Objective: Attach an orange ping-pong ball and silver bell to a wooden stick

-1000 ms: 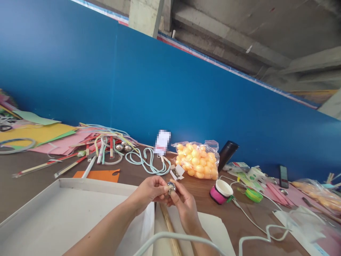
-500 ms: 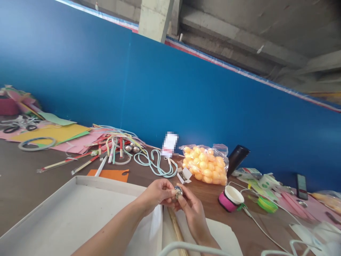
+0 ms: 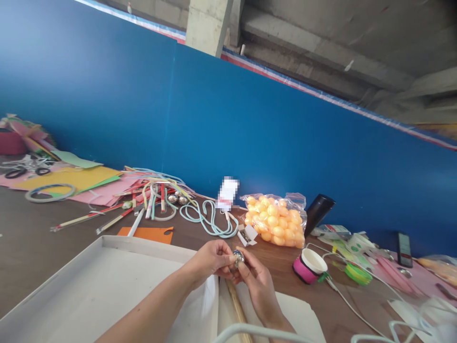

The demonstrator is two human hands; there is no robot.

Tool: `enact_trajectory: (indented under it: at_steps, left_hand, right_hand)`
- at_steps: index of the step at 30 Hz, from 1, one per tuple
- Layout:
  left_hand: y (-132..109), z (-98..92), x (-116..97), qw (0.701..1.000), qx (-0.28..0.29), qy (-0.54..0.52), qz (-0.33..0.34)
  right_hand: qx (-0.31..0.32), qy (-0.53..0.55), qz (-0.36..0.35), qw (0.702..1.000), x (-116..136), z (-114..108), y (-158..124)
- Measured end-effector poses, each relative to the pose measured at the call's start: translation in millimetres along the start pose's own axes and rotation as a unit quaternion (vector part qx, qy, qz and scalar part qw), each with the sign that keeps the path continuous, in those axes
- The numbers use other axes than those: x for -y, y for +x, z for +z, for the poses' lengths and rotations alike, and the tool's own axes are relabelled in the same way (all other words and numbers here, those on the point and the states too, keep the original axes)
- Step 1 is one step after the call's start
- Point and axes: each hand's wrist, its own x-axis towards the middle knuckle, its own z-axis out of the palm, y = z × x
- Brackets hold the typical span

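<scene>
My left hand [image 3: 210, 261] and my right hand [image 3: 257, 281] meet just above the near edge of the brown table [image 3: 28, 243]. Both pinch a small shiny silver ball [image 3: 238, 257] between fingertips. The fingers of each hand are closed round it. Under the hands lie a large white tray [image 3: 107, 281], a wooden stick [image 3: 235, 305] and a white sheet [image 3: 296, 309]. A small open white box [image 3: 247, 234] stands just beyond the hands.
A bag of orange balls [image 3: 274, 221], a black cup [image 3: 318, 211], a pink and white roll [image 3: 306, 267], a green tape roll [image 3: 355, 273], mint cord [image 3: 209, 218], orange card [image 3: 150, 233], coloured papers and sticks [image 3: 117, 195] lie about. A blue wall [image 3: 228, 128] backs the table.
The view has shifted left and slightly down since the first frame. Both hands have stayed together on the silver ball, barely moving over the last half second.
</scene>
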Motion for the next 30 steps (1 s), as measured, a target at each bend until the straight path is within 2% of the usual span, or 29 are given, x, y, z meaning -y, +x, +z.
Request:
enact_trajectory:
  at_steps: [24, 30]
  left_hand:
    - [-0.1, -3.1, 3.1, 1.0, 0.002, -0.004, -0.004]
    - [0.3, -0.8, -1.2, 0.999, 0.007, -0.033, 0.023]
  right_hand:
    - [-0.001, 0.005, 0.003, 1.0, -1.5, -1.0, 0.8]
    - [-0.014, 0.065, 0.032, 0.997, 2.9, 5.0, 2.6]
